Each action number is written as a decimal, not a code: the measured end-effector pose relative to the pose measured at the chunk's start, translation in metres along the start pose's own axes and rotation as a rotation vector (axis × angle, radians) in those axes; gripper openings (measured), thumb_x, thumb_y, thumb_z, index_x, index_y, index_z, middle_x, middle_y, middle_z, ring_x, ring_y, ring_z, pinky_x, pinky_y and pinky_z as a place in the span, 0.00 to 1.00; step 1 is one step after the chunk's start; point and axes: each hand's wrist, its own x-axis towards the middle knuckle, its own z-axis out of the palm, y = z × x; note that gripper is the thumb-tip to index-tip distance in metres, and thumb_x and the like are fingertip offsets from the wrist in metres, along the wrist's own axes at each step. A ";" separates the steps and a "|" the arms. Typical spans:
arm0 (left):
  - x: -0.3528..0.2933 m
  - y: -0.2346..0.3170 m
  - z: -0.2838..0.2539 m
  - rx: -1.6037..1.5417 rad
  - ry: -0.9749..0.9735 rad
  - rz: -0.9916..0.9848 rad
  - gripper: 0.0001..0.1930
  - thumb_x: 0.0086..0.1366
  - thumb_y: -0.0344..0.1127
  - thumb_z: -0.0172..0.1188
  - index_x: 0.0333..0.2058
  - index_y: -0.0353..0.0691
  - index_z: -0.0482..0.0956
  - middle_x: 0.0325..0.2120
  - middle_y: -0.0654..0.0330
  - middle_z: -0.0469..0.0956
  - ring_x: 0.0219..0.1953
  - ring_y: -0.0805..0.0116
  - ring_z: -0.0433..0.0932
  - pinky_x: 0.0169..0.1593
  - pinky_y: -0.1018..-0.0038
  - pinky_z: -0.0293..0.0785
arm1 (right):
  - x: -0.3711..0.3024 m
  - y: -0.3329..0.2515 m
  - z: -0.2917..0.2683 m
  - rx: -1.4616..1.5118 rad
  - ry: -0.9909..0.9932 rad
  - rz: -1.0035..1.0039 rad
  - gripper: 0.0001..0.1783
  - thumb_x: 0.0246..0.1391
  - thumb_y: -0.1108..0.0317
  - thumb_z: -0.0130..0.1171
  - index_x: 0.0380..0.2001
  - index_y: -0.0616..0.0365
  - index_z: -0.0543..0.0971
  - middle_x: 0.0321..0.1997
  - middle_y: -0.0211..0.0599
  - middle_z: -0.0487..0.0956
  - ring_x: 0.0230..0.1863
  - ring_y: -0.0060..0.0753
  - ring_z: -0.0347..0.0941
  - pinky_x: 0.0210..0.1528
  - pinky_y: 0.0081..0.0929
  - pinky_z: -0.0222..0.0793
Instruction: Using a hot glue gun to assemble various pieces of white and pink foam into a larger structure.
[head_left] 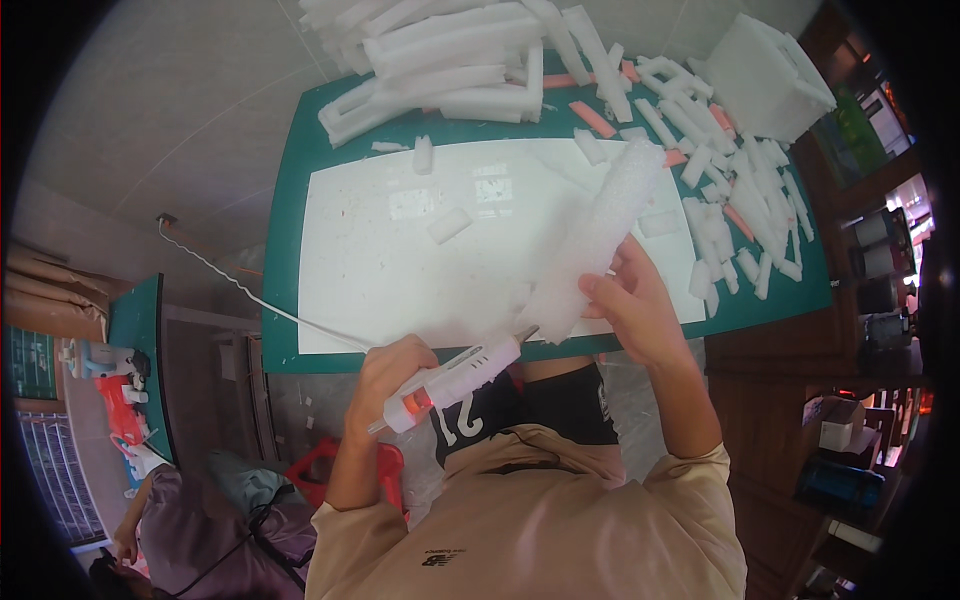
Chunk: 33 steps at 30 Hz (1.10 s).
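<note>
My left hand (398, 366) is closed round a white hot glue gun (462, 380), whose nozzle points up and to the right. A long strip of white foam (608, 225) slants over the board, gripped near its lower part by my right hand (632, 305), thumb on the near face. The nozzle tip meets or nearly meets the strip's lower end; whether they touch I cannot tell. Beneath both lies a white board (370, 240) with a few small foam scraps (450, 226) on it. A white cord (265, 300) runs left from near the gun to a floor socket.
A green table (285, 335) carries stacked foam frames (450, 60) at the back. Many loose foam pieces (760, 205) and pink strips (592, 119) lie right, beside a big foam block (765, 80). Another person (220, 525) sits lower left near a red stool (385, 470).
</note>
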 end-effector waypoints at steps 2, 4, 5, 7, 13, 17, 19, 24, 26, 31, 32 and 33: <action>-0.001 -0.003 0.000 0.006 0.000 -0.007 0.12 0.48 0.34 0.66 0.28 0.34 0.75 0.22 0.54 0.72 0.21 0.57 0.74 0.23 0.69 0.68 | 0.001 0.002 -0.001 -0.005 0.003 0.003 0.38 0.57 0.75 0.60 0.68 0.64 0.56 0.60 0.42 0.72 0.56 0.31 0.74 0.52 0.27 0.76; 0.001 0.000 0.000 0.004 0.000 -0.011 0.12 0.48 0.34 0.66 0.28 0.34 0.75 0.22 0.54 0.72 0.21 0.57 0.74 0.23 0.69 0.68 | 0.001 0.002 -0.002 -0.002 0.001 0.002 0.38 0.57 0.75 0.60 0.68 0.64 0.56 0.60 0.42 0.72 0.57 0.32 0.74 0.53 0.28 0.76; 0.002 0.001 0.000 0.003 -0.001 -0.015 0.12 0.48 0.34 0.66 0.28 0.34 0.75 0.22 0.54 0.72 0.21 0.57 0.74 0.23 0.69 0.68 | 0.001 0.003 -0.001 0.007 -0.002 0.003 0.38 0.57 0.75 0.60 0.68 0.64 0.56 0.60 0.42 0.72 0.57 0.32 0.74 0.53 0.28 0.76; 0.003 0.000 0.000 0.008 -0.004 -0.005 0.12 0.48 0.33 0.66 0.28 0.34 0.75 0.22 0.54 0.72 0.21 0.57 0.74 0.23 0.68 0.68 | 0.002 0.003 0.000 0.012 -0.006 0.008 0.38 0.57 0.75 0.60 0.68 0.64 0.57 0.60 0.41 0.72 0.57 0.31 0.74 0.53 0.28 0.76; 0.005 0.001 0.002 0.018 -0.011 -0.001 0.11 0.48 0.32 0.66 0.27 0.33 0.74 0.22 0.54 0.72 0.21 0.57 0.74 0.23 0.69 0.67 | 0.001 0.009 -0.004 -0.021 -0.002 0.046 0.38 0.57 0.73 0.61 0.68 0.63 0.57 0.60 0.40 0.73 0.56 0.30 0.74 0.51 0.27 0.76; 0.002 -0.001 0.002 0.010 -0.012 -0.018 0.12 0.47 0.32 0.66 0.27 0.33 0.74 0.22 0.54 0.72 0.21 0.57 0.74 0.23 0.69 0.67 | 0.000 0.009 -0.006 -0.003 0.009 0.029 0.38 0.57 0.73 0.61 0.68 0.63 0.57 0.60 0.39 0.73 0.55 0.28 0.74 0.50 0.25 0.75; 0.002 -0.002 0.002 0.022 -0.004 -0.033 0.12 0.47 0.33 0.67 0.27 0.33 0.74 0.22 0.53 0.72 0.21 0.56 0.74 0.23 0.68 0.68 | 0.002 0.008 -0.006 0.005 0.017 0.020 0.38 0.57 0.73 0.60 0.68 0.63 0.57 0.59 0.40 0.73 0.55 0.28 0.74 0.50 0.25 0.75; 0.002 -0.004 0.001 0.024 -0.011 -0.016 0.13 0.48 0.34 0.67 0.28 0.33 0.74 0.22 0.53 0.73 0.22 0.56 0.75 0.24 0.68 0.68 | 0.003 0.006 -0.013 -0.010 -0.004 0.039 0.38 0.57 0.74 0.60 0.68 0.64 0.57 0.60 0.42 0.73 0.56 0.31 0.74 0.51 0.27 0.76; 0.002 -0.007 0.001 0.018 -0.013 -0.023 0.13 0.48 0.34 0.67 0.28 0.33 0.74 0.22 0.53 0.73 0.22 0.55 0.75 0.24 0.68 0.68 | 0.000 0.007 -0.013 0.011 0.014 0.034 0.37 0.57 0.75 0.60 0.68 0.64 0.57 0.60 0.42 0.72 0.57 0.32 0.74 0.52 0.28 0.76; 0.007 -0.011 -0.004 0.048 0.007 -0.049 0.12 0.51 0.33 0.66 0.31 0.32 0.75 0.27 0.49 0.77 0.26 0.52 0.79 0.29 0.67 0.74 | 0.000 0.005 -0.015 0.061 0.056 -0.023 0.36 0.57 0.76 0.59 0.67 0.65 0.58 0.61 0.44 0.73 0.58 0.34 0.74 0.55 0.29 0.75; 0.005 -0.011 -0.004 0.063 0.006 -0.057 0.12 0.52 0.33 0.65 0.32 0.32 0.76 0.29 0.48 0.79 0.28 0.51 0.80 0.31 0.67 0.75 | -0.002 0.005 -0.019 0.066 0.060 -0.029 0.36 0.56 0.77 0.59 0.67 0.65 0.58 0.60 0.44 0.73 0.58 0.34 0.74 0.56 0.29 0.74; 0.006 -0.011 -0.005 0.068 0.016 -0.077 0.12 0.53 0.32 0.65 0.34 0.32 0.76 0.32 0.47 0.80 0.31 0.50 0.80 0.35 0.66 0.76 | -0.004 0.005 -0.023 0.071 0.065 -0.034 0.36 0.56 0.77 0.58 0.67 0.66 0.59 0.60 0.45 0.74 0.58 0.35 0.74 0.56 0.30 0.74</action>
